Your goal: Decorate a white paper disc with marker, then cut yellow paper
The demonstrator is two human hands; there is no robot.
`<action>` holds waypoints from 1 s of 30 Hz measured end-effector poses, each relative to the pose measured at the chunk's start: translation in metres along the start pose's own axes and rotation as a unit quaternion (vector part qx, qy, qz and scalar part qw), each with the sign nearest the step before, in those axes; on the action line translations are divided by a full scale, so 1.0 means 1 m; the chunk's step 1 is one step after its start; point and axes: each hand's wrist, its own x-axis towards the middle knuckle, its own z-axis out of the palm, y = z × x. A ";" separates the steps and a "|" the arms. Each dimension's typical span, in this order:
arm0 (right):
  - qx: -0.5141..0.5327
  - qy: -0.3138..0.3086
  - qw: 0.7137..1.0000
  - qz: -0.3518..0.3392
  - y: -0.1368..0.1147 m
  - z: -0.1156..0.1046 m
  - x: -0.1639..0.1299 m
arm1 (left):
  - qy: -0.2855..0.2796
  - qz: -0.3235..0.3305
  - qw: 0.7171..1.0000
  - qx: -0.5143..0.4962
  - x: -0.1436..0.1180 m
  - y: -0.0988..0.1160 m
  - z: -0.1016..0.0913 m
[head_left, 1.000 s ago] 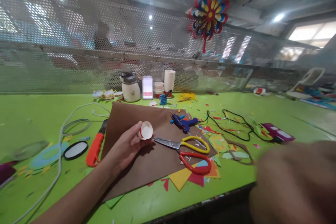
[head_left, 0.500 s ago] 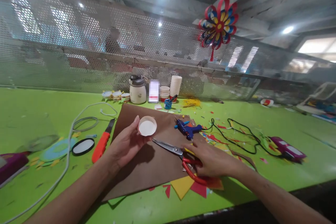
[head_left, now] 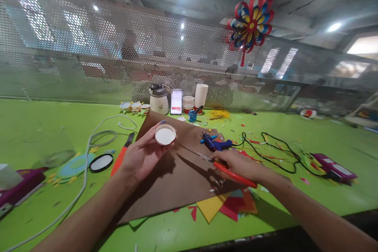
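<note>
Between the fingers of my left hand (head_left: 144, 153) is a shallow round piece, a cut paper cup bottom (head_left: 165, 135), its white inside facing me. My right hand (head_left: 236, 164) grips red-handled scissors (head_left: 233, 174), raised a little over the brown board (head_left: 165, 189), their blades pointing left toward the cup piece but apart from it. Just beyond the right hand lies a blue glue gun (head_left: 215, 143). Yellow paper (head_left: 211, 206) and red paper (head_left: 232, 208) stick out at the board's front edge. An orange utility knife (head_left: 119, 157) lies left of the board, partly behind my left forearm.
At the back stand a white jug (head_left: 158, 100), a phone (head_left: 176, 102), paper cups (head_left: 201, 96) and a blue jar (head_left: 192, 116). The glue gun's black cord (head_left: 283, 151) runs right to a purple box (head_left: 335, 167). A white cable (head_left: 86, 165) crosses the left side.
My right hand has taken the scissors up off the board, and they have turned edge-on. My left hand still holds the cup bottom, now tilted slightly differently. The view has shifted a little left.
</note>
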 end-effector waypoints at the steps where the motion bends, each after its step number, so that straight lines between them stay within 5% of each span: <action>1: 0.027 0.011 1.000 -0.001 -0.001 0.000 -0.002 | -0.002 0.003 1.000 0.006 0.000 0.001 0.000; 5: 0.189 0.075 0.978 -0.041 -0.011 -0.003 -0.009 | 0.014 -0.010 0.999 0.032 -0.002 0.003 0.001; 8: 0.258 0.066 0.960 -0.079 -0.020 -0.005 -0.014 | 0.032 -0.016 0.998 0.045 -0.003 0.002 0.001; 19: 0.235 0.034 0.969 -0.062 -0.048 0.007 -0.027 | 0.009 -0.009 0.994 0.113 -0.007 -0.004 0.000; 30: 0.217 0.043 0.975 -0.036 -0.046 0.011 -0.035 | 0.015 -0.017 0.985 0.168 -0.011 -0.003 0.004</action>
